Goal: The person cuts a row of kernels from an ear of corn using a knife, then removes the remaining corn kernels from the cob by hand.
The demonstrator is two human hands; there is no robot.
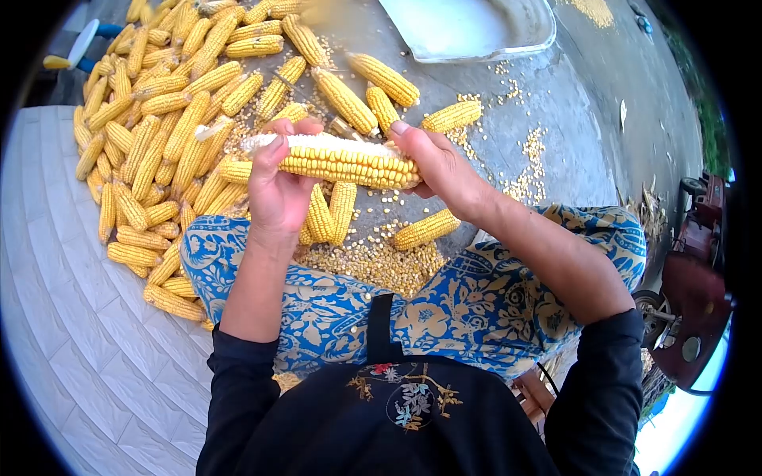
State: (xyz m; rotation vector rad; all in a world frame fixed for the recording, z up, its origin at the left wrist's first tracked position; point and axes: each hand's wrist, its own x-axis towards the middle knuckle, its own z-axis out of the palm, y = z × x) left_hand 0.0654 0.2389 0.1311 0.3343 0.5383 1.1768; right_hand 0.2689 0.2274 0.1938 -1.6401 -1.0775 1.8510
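A long yellow ear of corn with a bare white band along its upper side (349,168) is held up in both hands, above the grey concrete floor (583,119). The left hand (278,186) has its fingers pinching the ear's left end, the thumb lying against the white band. The right hand (444,170) grips the other end, thumb on top near the end of the white band and fingers curled underneath, partly hidden.

Below the hands, a layer of loose yellow kernels (381,266) covers the floor between the legs of blue trousers with a tan floral pattern (508,301). A single full yellow ear (427,229) lies at that layer's right side, near the right knee.

A large heap of whole yellow ears (151,151) spreads over the floor to the left, along the edge of a white surface with a brick-like pattern (71,278). Beyond the hands, toward the far right, sits a shallow whitish tray with a raised rim (484,54), well apart from the held ear.
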